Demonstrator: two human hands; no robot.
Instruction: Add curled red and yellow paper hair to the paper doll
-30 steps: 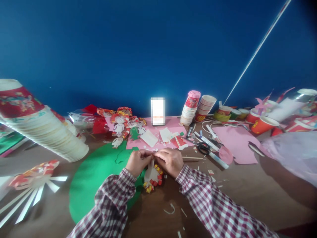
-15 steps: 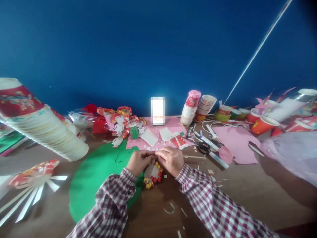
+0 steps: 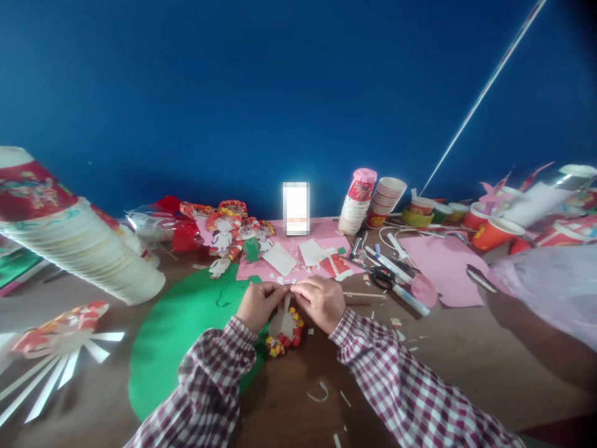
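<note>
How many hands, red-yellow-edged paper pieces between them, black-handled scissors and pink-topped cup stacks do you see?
Hands: 2 (left hand, right hand)
Edged paper piece: 1
Black-handled scissors: 1
Pink-topped cup stack: 1
Total: 5

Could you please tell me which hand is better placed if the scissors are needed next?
Probably the right hand: it is nearer the scissors, which lie on its side, while the left hand would have to reach past it.

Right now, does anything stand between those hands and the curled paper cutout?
Nothing visible does: the left hand and right hand have their fingers on the curled paper cutout. The green sheet lies mostly to its left.
</note>
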